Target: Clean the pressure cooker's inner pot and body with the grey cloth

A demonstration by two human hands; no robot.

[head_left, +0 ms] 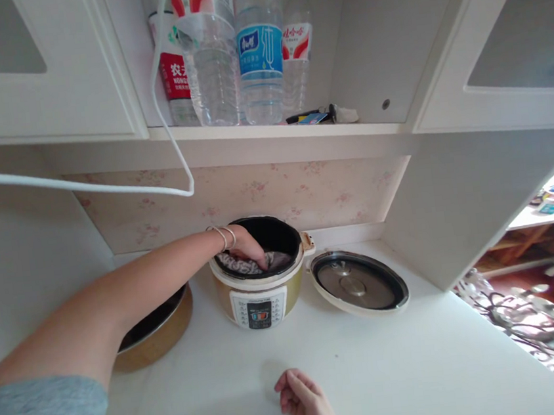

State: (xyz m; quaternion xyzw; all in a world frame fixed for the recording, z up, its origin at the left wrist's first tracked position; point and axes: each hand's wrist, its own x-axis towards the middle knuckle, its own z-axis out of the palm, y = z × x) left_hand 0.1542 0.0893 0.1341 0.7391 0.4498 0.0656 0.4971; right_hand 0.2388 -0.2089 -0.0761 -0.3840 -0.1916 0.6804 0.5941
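My left hand [249, 247] reaches down inside an electric cooker [261, 301] with a black inner pot and a display panel on its front. Its fingers are closed on a grey-and-white patterned cloth [237, 264] lying in the pot; the fingertips are partly hidden. The cooker's lid [361, 283] lies upside down on the counter to the right. Below the cooker, near the bottom of the view, my right hand [304, 399] hovers over or rests on the counter. Its fingers are curled in, and nothing shows in them.
A brown pan [166, 334] stands on the white counter [397, 366], partly behind my left forearm. Overhead, an open cabinet shelf [378, 129] holds several plastic bottles [262, 70] and small items. A white cable [121, 192] hangs in front, at the left.
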